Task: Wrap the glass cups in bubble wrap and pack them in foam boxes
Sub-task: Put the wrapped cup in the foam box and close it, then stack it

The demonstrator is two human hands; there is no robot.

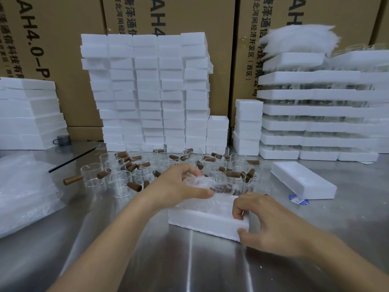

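Printed brown cardboard cartons (63, 39) form the back wall. Before them stand a tall stack of closed white foam boxes (147, 91) and, to the right, layered white foam trays (315, 114) with clear glassware between the layers; its detail is too blurred to report. All rest on a brushed stainless-steel table (189, 260). A pile of clear bubble-wrap sheets (25, 192) lies at left. Unwrapped clear glass cups with brown wooden handles (117, 182) crowd the table's middle, upright and close-packed; none holds anything visible. A loose white foam lid (303, 180) lies at right.

Step in hand, as judged: seating a wrapped cup. The open white foam box (202, 220) sits nearest the person. The left hand (179, 186) grips the bubble-wrapped glass cup (202, 184), fingers curled over it and thumb along its near side, at the box's far rim and not yet bedded. The right hand (271, 220) pinches the box's near right corner, fingers inside the wall, thumb outside. Other contents of the box cannot be told.

The next move likely calls for lowering the bundle with its handle lying lengthways, then fitting the lid.
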